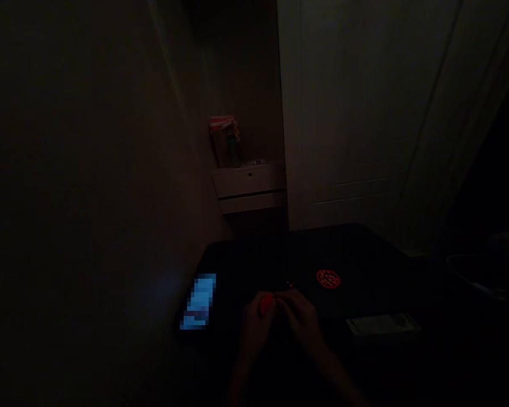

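Note:
Over the dark table (254, 260), my left hand (254, 322) is closed around a small red object (266, 304) whose kind the dim light hides. My right hand (302, 316) meets it with the fingers pinched together at the red object's right side. Whatever those fingertips hold, if anything, is too dark to make out. Tiny red bits (289, 285) show just beyond my hands. Farther right lies a flat round red piece (328, 278) with a dark pattern of openings or spots inside its rim.
A lit, blurred screen (199, 302) lies at the table's left edge. A pale flat box (384, 324) sits right of my hands. Behind stand a drawer unit (250, 181) with a red-and-white package (224, 123) on top, and a tall light panel (348, 113).

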Motion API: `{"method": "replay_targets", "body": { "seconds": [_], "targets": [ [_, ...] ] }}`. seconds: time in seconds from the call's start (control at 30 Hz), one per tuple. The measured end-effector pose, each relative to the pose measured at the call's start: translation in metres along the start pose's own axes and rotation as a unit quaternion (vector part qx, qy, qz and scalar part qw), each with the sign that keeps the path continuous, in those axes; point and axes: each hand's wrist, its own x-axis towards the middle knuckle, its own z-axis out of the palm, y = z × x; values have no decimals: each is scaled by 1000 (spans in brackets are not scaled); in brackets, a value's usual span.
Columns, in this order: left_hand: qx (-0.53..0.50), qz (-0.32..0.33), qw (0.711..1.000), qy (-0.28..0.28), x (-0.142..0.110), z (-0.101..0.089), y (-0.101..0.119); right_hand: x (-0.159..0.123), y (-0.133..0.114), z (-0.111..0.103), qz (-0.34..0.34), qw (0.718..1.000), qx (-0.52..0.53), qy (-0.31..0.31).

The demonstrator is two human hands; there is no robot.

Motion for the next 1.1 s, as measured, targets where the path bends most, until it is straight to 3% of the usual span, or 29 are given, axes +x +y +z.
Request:
{"method": "replay_targets", "body": {
  "seconds": [0.57,1.1],
  "targets": [
    [-7,8,1000,-13,0,-2,4,1,-1,0,14,1000,-3,2],
    [1,2,1000,13,-1,1,1,3,1,-1,23,999,-30,-29]
  ]
}}
